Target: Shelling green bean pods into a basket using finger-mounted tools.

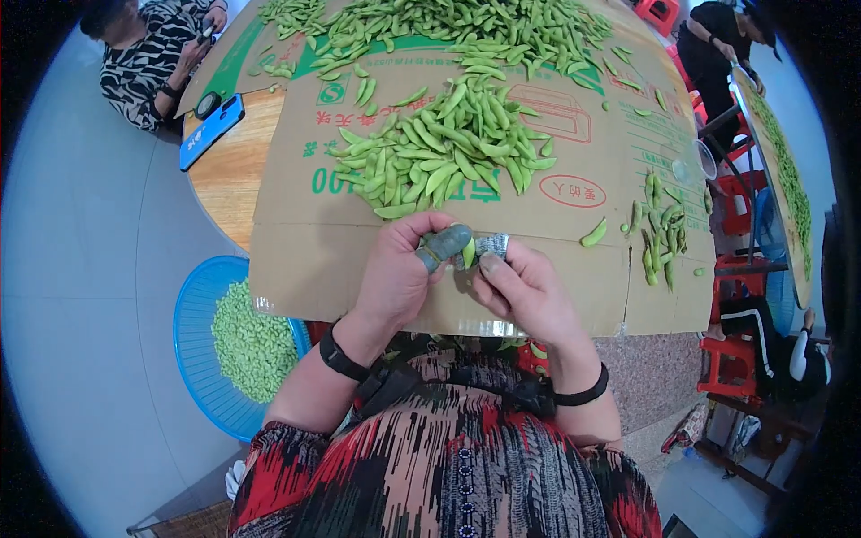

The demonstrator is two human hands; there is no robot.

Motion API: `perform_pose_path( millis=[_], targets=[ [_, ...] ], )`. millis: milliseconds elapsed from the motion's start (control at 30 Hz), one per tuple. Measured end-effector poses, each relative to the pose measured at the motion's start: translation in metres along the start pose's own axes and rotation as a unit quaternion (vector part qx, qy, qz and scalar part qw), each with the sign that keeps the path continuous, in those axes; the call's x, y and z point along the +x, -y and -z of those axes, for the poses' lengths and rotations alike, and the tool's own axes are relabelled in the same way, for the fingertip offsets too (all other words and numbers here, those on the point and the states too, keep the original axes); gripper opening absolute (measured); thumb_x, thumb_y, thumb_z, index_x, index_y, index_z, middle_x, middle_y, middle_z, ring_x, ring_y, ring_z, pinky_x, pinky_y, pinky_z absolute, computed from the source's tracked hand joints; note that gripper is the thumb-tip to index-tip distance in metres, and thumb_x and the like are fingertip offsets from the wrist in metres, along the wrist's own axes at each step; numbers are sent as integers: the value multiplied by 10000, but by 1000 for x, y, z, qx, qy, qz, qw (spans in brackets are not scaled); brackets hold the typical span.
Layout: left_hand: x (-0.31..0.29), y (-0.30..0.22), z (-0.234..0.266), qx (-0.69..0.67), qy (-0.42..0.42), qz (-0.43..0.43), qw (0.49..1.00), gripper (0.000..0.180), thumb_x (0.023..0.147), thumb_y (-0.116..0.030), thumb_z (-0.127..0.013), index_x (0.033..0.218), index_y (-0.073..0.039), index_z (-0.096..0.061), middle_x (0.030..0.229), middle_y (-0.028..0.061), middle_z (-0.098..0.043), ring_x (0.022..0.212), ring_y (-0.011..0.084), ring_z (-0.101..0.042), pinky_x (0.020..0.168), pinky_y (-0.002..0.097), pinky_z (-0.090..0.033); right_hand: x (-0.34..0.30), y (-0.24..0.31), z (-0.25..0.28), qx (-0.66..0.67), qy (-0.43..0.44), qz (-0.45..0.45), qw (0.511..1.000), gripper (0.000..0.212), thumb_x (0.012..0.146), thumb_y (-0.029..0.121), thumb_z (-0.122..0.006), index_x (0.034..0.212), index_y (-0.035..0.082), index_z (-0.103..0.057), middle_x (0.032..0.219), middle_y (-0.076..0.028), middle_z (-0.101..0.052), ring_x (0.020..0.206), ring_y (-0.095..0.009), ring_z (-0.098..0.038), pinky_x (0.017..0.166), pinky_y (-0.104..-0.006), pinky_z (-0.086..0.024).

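Note:
Both my hands meet over the near part of a flattened cardboard sheet [314,260]. Between them, a green soybean pod [469,253] is pinched at the fingertips. My left hand [395,269] is closed, with grey-green covers on its fingers. My right hand [534,291] is closed too, a patterned silvery wrap showing on one finger; the fingers partly hide the pod. Just beyond them lies a heap of soybean pods [448,148]. One loose pod [594,233] rests to the right of my right hand.
A larger pod pile [466,27] spreads across the far side. Browner pods [664,229] lie at right. A blue basket [193,350] of shelled beans [256,345] stands low at left. A blue phone [213,133] lies on the wooden table [229,184]. Other people sit at both sides.

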State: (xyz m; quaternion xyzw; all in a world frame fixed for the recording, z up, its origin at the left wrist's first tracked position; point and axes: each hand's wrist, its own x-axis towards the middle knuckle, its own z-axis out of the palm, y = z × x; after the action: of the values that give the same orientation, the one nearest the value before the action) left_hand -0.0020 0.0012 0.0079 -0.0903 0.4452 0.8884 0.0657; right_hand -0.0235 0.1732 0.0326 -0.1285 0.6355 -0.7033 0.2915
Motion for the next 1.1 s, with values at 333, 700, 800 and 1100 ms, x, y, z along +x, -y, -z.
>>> perform_pose_path(
  millis=[333,700,800,1100],
  targets=[
    [2,6,0,169,30,-125,977,56,814,-60,-633,862,-33,-630,797,-20,-607,713,54,-525,640,203,-432,4,-8,-4,98,7,-41,994,185,962,179,-415,902,48,-530,631,47,-455,489,-19,-342,431,-169,-277],
    [-4,8,-2,37,6,-90,995,231,768,-46,-688,971,-43,-577,859,-6,-574,728,66,-530,628,175,-419,8,-4,-24,-292,-163,182,925,118,825,58,-605,910,-22,-593,610,-77,-558,543,-91,-511,509,-256,-430],
    [-8,5,4,46,-10,-83,995,203,777,-29,-668,961,-41,-582,843,-1,-583,695,60,-527,592,170,-415,11,-11,-24,-207,-158,125,957,106,838,73,-597,905,-10,-592,603,-44,-546,540,-62,-459,496,-233,-394],
    [-22,-12,16,-13,-5,-50,999,231,824,3,-553,1051,-19,-592,835,28,-603,681,74,-540,553,163,-385,13,-6,-32,-107,-136,81,982,91,867,97,-570,873,8,-591,602,46,-480,553,-27,-414,490,-210,-356]
  ],
)
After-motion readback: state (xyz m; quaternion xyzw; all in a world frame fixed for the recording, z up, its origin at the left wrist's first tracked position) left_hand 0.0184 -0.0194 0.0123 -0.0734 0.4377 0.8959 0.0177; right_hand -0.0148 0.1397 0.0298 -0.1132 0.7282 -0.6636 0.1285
